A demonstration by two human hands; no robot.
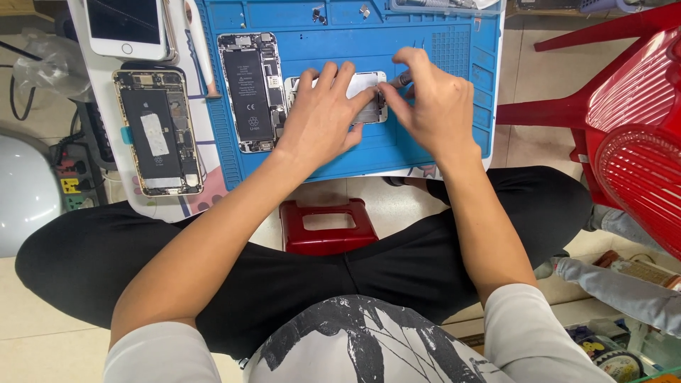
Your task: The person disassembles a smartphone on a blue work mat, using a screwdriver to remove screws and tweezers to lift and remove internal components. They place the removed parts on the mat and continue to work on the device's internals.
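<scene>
My left hand (323,113) lies flat on a white phone screen panel (363,84) that rests on the blue work mat (397,50), its fingers spread over the panel's left part. My right hand (433,99) is pinched around a thin metal tool (401,80), whose tip touches the panel's right end. Beside my left hand, an opened phone body (248,92) lies face up, its black battery and circuit board showing.
A second opened phone (157,135) and a white phone with a dark screen (126,28) lie on the white board to the left. A small red stool (328,227) stands between my legs. Red plastic chairs (631,128) fill the right side.
</scene>
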